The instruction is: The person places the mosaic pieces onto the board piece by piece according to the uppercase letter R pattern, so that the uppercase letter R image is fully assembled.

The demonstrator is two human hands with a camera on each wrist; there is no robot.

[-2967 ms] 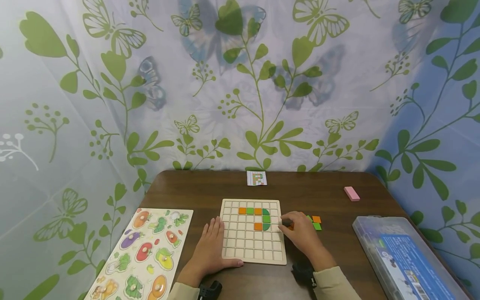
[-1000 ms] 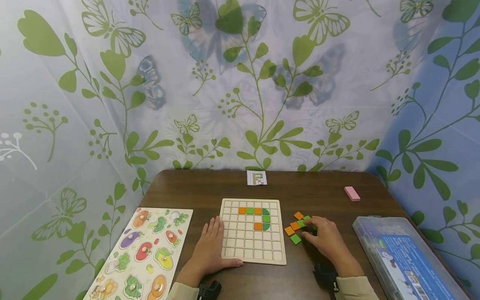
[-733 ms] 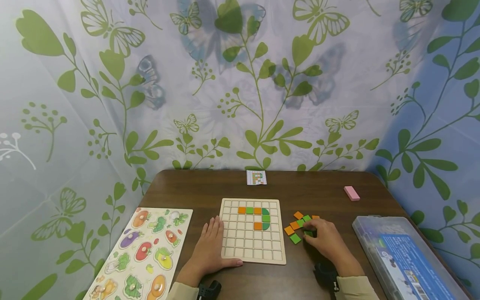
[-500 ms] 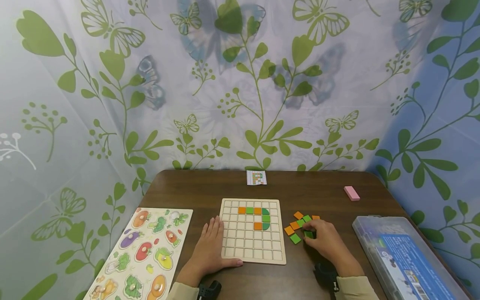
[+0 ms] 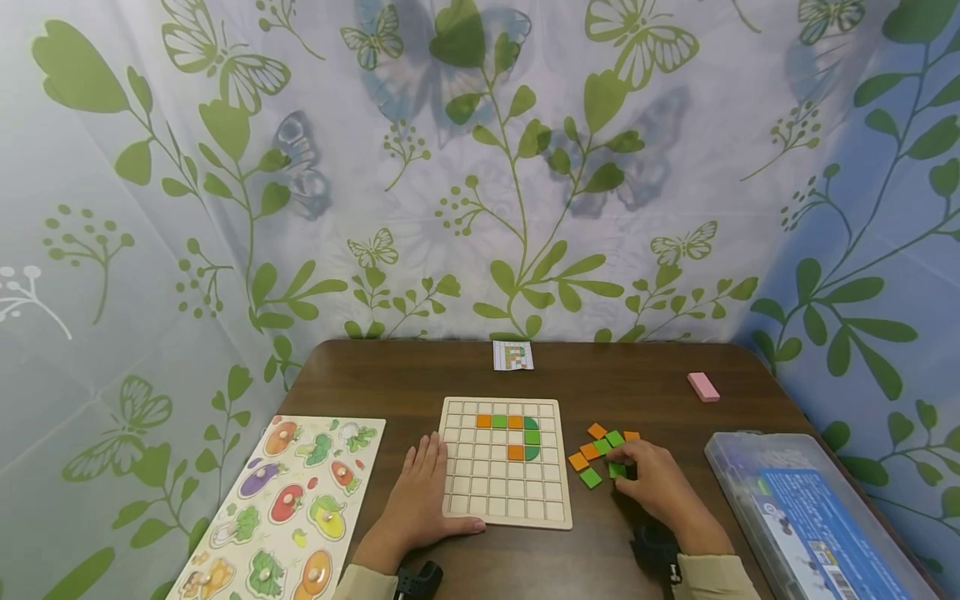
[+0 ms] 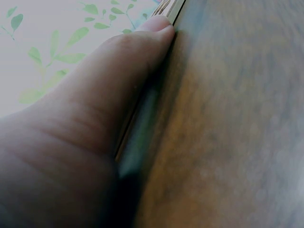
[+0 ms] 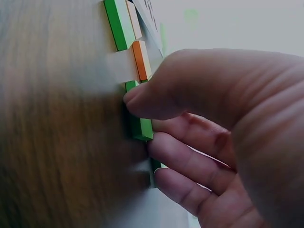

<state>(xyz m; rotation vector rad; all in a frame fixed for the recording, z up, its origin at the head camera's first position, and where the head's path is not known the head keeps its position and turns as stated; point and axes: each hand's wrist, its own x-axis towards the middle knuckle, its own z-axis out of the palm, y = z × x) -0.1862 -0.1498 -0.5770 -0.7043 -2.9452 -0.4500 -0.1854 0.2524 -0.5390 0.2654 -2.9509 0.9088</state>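
My left hand [image 5: 420, 492] rests flat at the near left corner of a wooden grid board [image 5: 501, 500], fingers straight along its left edge and thumb along the front edge. Orange, green and rounded dark green tiles [image 5: 532, 437] form a hook shape in the board's cells. To the right of the board, my right hand [image 5: 656, 483] is down among loose square tiles [image 5: 579, 461]. Its thumb and curled fingers pinch a green tile [image 7: 140, 126] at the table surface. In the right wrist view an orange tile [image 7: 141, 61] lies just beyond the thumb.
A small pattern card [image 5: 513, 356] lies at the table's back edge. A vegetable knob puzzle [image 5: 288, 500] is at the left, a clear plastic case [image 5: 817, 517] at the right. Farther back on the right lies a pink block [image 5: 703, 387]. A patterned curtain hangs behind.
My right hand has moved from the board's right edge rightward to the loose tiles, where its fingers shift slightly around a green tile. The left hand and the board's tiles stay put.
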